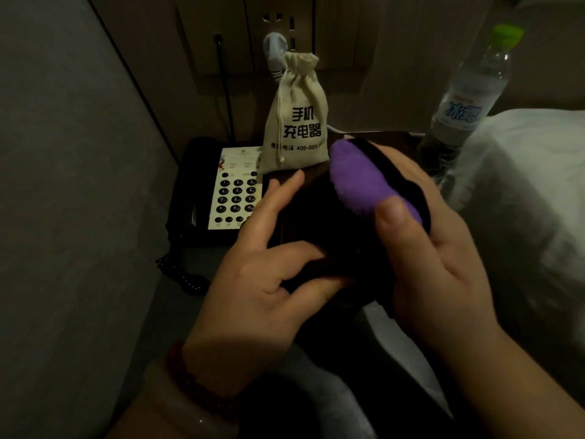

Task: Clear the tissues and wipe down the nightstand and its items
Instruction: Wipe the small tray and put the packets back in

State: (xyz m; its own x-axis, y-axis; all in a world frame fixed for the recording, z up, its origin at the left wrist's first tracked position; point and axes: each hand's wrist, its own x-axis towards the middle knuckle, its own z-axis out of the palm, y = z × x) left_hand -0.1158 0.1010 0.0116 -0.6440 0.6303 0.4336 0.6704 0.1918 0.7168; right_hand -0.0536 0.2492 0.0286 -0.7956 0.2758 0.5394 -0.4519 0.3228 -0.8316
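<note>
Phone (221, 191), pouch (296, 115), bottle (465, 99) block rear; gap between pouch, bottle.

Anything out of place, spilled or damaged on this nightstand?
Nothing spilled or broken. The water bottle seems to lean, possibly lens distortion. The telephone and drawstring pouch look orderly. The dark item in the left hand and right hand is too dim to judge.

A purple cloth (364, 182) — bunched — lies over a dark object (311, 217) raised before the cream pouch (297, 122).
</note>
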